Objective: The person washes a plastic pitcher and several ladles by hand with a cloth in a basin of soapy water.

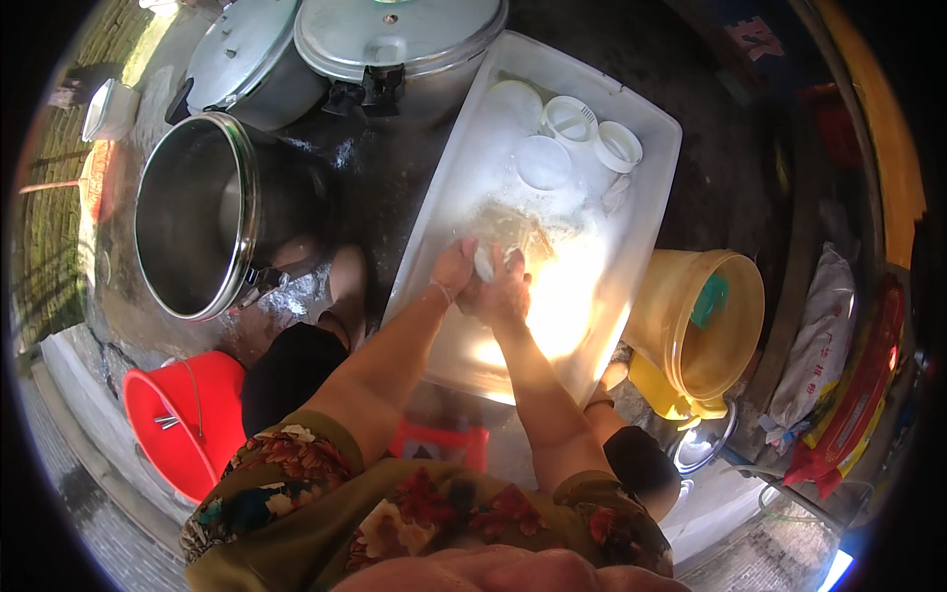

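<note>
A large white plastic tub with soapy water stands before me. My left hand and my right hand are close together over its near half. A whitish item, perhaps a cloth, shows between them; both hands seem to grip it, though its lower part is hidden. Just beyond my hands, a clear container lies partly in the suds. Farther back float a round white lid and white round plastic pieces. Bright glare covers the water right of my right hand.
Left of the tub stand an open metal pot and two lidded pressure cookers. A red bucket is at lower left. On the right are a yellowish bucket, a white sack and a red sack.
</note>
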Demonstrator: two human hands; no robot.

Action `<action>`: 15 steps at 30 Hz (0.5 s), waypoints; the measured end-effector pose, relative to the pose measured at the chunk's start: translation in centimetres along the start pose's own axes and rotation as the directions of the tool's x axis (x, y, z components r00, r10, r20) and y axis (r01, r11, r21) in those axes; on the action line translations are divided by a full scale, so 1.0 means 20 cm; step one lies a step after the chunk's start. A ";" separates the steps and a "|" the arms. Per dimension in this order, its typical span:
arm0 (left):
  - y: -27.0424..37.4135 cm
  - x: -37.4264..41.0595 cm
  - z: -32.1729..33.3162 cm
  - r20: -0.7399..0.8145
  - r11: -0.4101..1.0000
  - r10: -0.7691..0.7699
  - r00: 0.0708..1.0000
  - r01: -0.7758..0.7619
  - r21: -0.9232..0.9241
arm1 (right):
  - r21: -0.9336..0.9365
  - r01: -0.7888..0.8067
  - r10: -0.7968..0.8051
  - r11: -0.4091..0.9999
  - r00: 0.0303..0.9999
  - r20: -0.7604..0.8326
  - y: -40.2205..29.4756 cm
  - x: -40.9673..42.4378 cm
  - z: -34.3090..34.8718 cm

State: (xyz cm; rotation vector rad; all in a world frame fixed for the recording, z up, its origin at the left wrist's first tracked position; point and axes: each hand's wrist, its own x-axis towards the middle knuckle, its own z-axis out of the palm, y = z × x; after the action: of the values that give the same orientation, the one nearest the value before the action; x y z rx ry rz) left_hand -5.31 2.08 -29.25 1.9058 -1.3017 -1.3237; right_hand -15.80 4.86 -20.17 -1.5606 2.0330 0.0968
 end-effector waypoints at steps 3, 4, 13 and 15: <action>-0.05 0.03 0.09 0.025 0.985 -0.052 0.998 0.055 -0.160 | 0.177 0.035 -0.002 0.984 0.983 -0.184 0.28 0.35 -0.02; -0.14 0.06 0.05 0.057 0.958 -0.154 0.986 0.164 -0.235 | 0.143 -0.185 0.186 0.972 0.982 0.007 0.20 0.40 -0.08; -0.43 -0.17 0.07 -0.197 0.967 -0.253 0.947 0.242 -0.077 | -0.255 -0.148 0.186 0.956 0.973 0.134 0.66 0.04 0.39; -0.45 -0.19 0.11 -0.251 0.993 -0.107 0.962 0.117 0.027 | -0.085 -0.311 0.320 0.946 0.874 0.366 0.64 0.13 0.36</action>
State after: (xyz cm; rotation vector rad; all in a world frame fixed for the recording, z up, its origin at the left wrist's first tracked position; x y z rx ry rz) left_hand -3.67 9.67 -35.54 2.1236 -1.1181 -1.0725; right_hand -25.04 9.43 -31.01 -1.1012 1.9555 0.5086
